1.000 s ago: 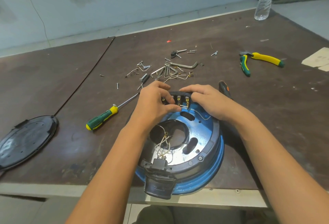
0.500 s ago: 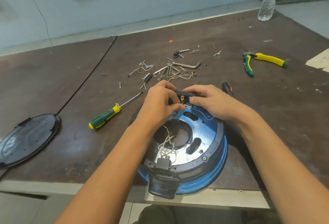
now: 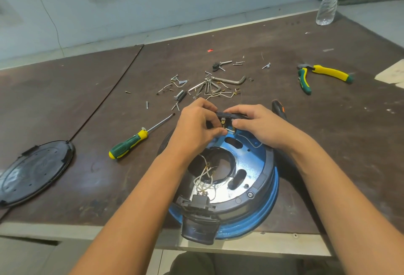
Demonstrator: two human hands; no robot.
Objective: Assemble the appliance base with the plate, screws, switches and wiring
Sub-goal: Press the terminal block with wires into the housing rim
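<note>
The blue appliance base [image 3: 255, 189] is being worked on right at the near edge of the worktop [image 3: 354, 126], open side up. At its far rim, the black switch block [image 3: 227, 115] is being held by the right hand [image 3: 260, 126], grip curled over the top. A thin wire end [image 3: 228, 130] is being pinched in a narrow grip by the left hand [image 3: 194, 128], right at the block's terminals. Loose white wires [image 3: 204, 179] are lying bunched in the centre hole. A green-yellow screwdriver [image 3: 131, 143] and a round black plate [image 3: 32, 172] are lying off to the left, with screws [image 3: 207, 86] scattered behind.
</note>
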